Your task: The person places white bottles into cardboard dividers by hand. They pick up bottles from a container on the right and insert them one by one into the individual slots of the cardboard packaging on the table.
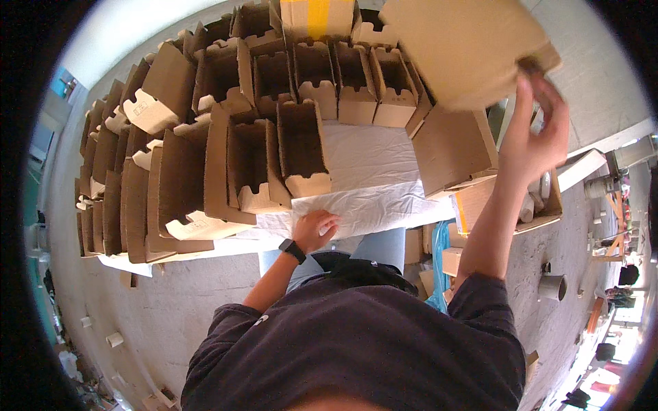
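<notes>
High at the right, my right hand [538, 133] pinches the corner of a large flat brown cardboard piece [466, 48], which is slightly blurred and tilted. Whether it is a folded box or a loose sheet I cannot tell. My left hand [315, 229], with a black watch on its wrist, rests at the near edge of the white cloth-covered table [370, 157]. Its fingers are loosely curled, with nothing visible in them. Just beyond it stands an open-topped cardboard bin [303, 147], with a second bin [255, 164] to its left.
Several rows of open cardboard bins [185, 175] fill the table's left and far side. An open cardboard box [452, 151] sits at the table's right, and beside it a carton [548, 212] holds pale rounded items. Blue plastic [439, 264] hangs below. A grey cylinder [552, 288] stands on the floor.
</notes>
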Demonstrator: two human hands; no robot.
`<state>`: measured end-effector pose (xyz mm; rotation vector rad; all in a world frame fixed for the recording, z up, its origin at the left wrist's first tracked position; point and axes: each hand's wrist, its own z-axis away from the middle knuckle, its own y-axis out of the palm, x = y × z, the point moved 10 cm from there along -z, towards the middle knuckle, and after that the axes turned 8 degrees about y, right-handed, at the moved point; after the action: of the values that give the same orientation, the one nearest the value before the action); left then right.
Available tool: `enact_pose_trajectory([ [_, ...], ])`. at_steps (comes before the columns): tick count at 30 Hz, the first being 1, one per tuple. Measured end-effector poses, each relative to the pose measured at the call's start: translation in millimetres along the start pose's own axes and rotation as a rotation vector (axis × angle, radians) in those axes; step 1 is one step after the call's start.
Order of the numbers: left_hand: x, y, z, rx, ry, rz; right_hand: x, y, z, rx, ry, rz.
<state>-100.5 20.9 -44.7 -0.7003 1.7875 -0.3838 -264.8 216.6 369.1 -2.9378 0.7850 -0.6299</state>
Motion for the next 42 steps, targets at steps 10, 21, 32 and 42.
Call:
enact_pose_trajectory([
  [10, -64, -31, -12, -0.117, 0.071, 0.087, -26, -2, 149, 0.582, 0.177, -0.024],
  [21, -121, -66, -67, -0.226, 0.202, -0.307, -106, 0, 261, 0.887, 0.558, -0.135],
  [32, -137, -63, -120, -0.128, 0.238, -0.638, -131, -5, 277, 0.856, 0.617, -0.310],
  [42, -138, -54, -98, -0.120, 0.298, -0.524, -123, 10, 271, 0.850, 0.661, -0.240],
])
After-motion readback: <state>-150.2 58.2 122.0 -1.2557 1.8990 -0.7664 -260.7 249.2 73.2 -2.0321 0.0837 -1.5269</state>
